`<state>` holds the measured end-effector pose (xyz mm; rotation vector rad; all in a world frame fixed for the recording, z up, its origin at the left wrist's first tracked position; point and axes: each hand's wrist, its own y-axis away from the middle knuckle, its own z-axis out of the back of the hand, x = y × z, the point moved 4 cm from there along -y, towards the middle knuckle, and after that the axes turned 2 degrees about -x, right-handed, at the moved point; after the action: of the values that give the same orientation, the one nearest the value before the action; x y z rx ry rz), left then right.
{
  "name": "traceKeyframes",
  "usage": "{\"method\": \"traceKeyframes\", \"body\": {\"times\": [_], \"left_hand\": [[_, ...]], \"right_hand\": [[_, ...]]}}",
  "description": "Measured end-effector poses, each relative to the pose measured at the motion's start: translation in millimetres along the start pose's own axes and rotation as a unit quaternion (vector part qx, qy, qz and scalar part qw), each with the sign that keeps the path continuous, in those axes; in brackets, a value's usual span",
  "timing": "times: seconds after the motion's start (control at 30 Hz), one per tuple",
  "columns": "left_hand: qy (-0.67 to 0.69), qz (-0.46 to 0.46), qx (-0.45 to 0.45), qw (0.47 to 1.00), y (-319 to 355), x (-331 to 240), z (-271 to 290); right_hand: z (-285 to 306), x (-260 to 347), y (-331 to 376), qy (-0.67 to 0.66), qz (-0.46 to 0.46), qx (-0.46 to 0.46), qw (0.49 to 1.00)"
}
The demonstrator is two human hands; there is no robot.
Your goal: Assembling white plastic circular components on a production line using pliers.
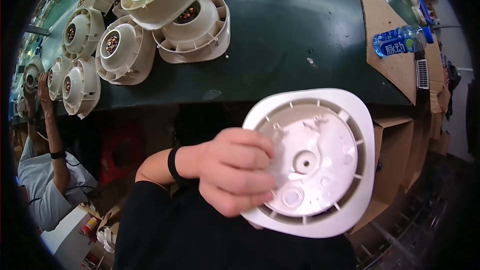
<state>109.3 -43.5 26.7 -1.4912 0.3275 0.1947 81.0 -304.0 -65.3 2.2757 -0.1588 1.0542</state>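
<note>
A white plastic housing (pixel 327 170), square with rounded corners and a round ribbed recess, is tilted up in front of my body, off the table. My left hand (pixel 235 170), a black band at its wrist, is curled over the left side of its recess. Its fingers are closed and slightly blurred, and whatever they hold is hidden. At the housing's lower edge a sliver of my right hand (pixel 255 225) shows; the rest is behind the housing, which it appears to support. Inside the recess are a central boss with a hole and small posts.
Several similar housings (pixel 125 50) with copper windings are stacked on the green table (pixel 280 35) at the left. A blue-labelled bottle (pixel 400 41) lies on a cardboard sheet (pixel 380 12) at the right. An open carton (pixel 395 165) stands below. A co-worker (pixel 50 180) sits at far left.
</note>
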Motion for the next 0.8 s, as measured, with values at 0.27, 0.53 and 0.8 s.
{"method": "traceKeyframes", "body": {"times": [0.27,0.53,0.8], "left_hand": [[-0.029,0.329,-0.267,0.905,30,49,11],[-0.194,0.333,-0.299,0.873,-17,75,31],[0.137,0.577,-0.329,0.735,-11,116,13]], "right_hand": [[-34,48,-53,-0.140,0.011,0.010,0.990],[-18,44,-48,0.126,-0.002,0.121,0.985],[-16,191,25,0.726,0.231,-0.443,0.473]]}}
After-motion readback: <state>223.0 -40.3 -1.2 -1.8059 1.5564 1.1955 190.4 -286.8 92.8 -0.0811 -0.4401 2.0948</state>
